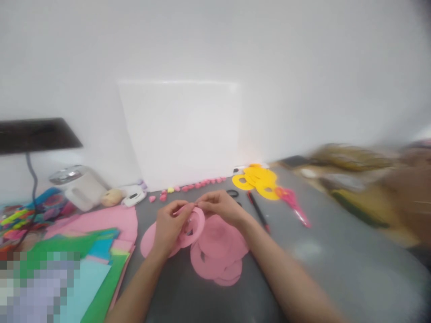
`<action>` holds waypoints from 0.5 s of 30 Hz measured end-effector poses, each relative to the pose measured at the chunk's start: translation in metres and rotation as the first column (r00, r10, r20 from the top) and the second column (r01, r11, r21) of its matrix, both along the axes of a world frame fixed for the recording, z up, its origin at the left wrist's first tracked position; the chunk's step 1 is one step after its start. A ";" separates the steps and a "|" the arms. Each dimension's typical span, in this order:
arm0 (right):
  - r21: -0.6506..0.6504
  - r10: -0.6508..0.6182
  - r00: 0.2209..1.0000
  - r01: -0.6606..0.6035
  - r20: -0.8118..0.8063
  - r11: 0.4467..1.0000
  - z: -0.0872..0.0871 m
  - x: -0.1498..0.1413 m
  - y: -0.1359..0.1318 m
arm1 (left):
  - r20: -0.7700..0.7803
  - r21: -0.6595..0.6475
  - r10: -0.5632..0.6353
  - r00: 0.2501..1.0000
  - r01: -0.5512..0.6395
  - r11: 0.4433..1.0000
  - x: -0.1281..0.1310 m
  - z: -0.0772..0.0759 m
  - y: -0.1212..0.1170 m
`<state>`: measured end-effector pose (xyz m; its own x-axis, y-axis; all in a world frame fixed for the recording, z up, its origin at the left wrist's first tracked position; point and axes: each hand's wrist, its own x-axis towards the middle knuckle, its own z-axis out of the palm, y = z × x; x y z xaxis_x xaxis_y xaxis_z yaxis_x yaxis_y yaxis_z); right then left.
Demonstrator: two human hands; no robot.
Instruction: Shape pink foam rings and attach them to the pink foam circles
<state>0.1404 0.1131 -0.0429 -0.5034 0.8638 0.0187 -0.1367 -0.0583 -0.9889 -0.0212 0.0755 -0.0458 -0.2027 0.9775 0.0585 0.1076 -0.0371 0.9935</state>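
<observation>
My left hand (170, 226) grips a pink paper ring (199, 223), which is tilted up above the table. The fingers of my right hand (218, 206) are pinched together at the ring's top edge, against my left fingertips. Whether a small item sits in that pinch is hidden. Below my hands lies a loose pile of pink paper rings and discs (215, 255). Another pink disc (148, 240) shows under my left hand. A row of small pink pieces (198, 184) runs along the back, with a yellow one (171, 190) among them.
Yellow paper rings (257, 177) lie at the back right, beside pink scissors (296, 206) and a black-and-red pen (258, 211). Coloured sheets (97, 269) cover the left side. A white board (185, 134) leans on the wall. Black scissor handles (232, 193) show behind my right hand.
</observation>
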 end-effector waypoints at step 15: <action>0.065 -0.059 0.997 0.055 0.057 0.996 -0.002 0.000 0.001 | -0.063 0.040 -0.007 0.998 0.010 0.999 -0.001 0.003 0.000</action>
<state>0.1408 0.1137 -0.0447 -0.4554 0.8891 0.0456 -0.0791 0.0106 -0.9968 -0.0223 0.0757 -0.0424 -0.1889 0.9758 0.1104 0.1695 -0.0784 0.9824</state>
